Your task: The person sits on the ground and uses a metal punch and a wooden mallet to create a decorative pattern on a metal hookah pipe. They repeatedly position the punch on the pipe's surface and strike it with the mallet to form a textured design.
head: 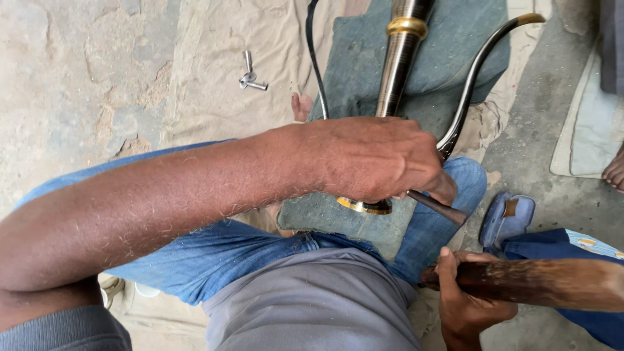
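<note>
My left hand [370, 159] reaches across my blue-jeaned knee and is closed around a thin dark metal rod [445, 211] whose tip sticks out to the lower right. The hand also covers the wide end of a polished tapered metal tube [396, 71]. The tube has a brass ring [406, 26] near the top and a brass rim [364, 207] showing under the hand. A curved dark pipe [469, 84] with a brass tip arcs beside it. My right hand [465, 299], low at the right, grips a dark wooden stick [539, 283] lying sideways.
The tube lies on a grey-green cloth pad [448, 58] over sandy sheeting. Small metal fittings [250, 78] lie at upper left and a black cord [315, 65] runs beside the pad. A blue sandal [507, 218] and another person's foot [614, 172] are at right.
</note>
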Motion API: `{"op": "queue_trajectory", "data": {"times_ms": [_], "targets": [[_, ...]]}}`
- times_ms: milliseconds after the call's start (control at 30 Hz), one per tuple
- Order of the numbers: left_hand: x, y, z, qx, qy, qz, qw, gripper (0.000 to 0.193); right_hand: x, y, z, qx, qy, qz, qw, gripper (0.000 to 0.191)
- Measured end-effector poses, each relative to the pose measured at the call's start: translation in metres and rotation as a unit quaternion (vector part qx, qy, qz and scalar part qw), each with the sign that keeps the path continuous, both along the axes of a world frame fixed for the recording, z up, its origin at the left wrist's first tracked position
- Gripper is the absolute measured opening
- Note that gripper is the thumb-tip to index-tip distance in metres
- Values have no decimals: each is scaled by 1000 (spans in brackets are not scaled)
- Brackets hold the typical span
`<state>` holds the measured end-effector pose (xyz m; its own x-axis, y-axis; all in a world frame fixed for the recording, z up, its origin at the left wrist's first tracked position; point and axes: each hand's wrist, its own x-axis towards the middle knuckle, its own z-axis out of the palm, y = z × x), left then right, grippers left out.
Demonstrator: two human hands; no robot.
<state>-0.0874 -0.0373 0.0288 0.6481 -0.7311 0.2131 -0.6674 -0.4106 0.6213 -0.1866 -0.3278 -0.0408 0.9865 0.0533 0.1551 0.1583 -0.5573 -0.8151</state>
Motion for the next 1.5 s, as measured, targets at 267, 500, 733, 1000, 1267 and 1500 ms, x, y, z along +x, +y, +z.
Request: {"op": "queue_trajectory", "data": {"times_ms": [267, 500, 733, 1000, 1267, 1500], "targets": [[-7, -2, -3, -32, -16, -13, 999, 25, -6, -22, -52, -81, -14, 34, 996, 9], [11, 8, -4, -89, 43, 4, 995, 32, 11, -23, -53, 154, 168, 40, 973, 34], [18, 12, 7, 0, 168, 38, 985, 48, 18, -24, -8, 260, 162, 88, 948, 44], [17, -2, 9, 7, 76, -10, 997, 39, 13, -9, 17, -69, 38, 59, 995, 35], [16, -7, 5, 30, 55, -26, 998, 37, 6, -8, -6, -49, -48, 74, 995, 26], [15, -3, 4, 6, 39, -8, 999, 28, 15, -11, 6, 57, 62, 53, 995, 31]]}}
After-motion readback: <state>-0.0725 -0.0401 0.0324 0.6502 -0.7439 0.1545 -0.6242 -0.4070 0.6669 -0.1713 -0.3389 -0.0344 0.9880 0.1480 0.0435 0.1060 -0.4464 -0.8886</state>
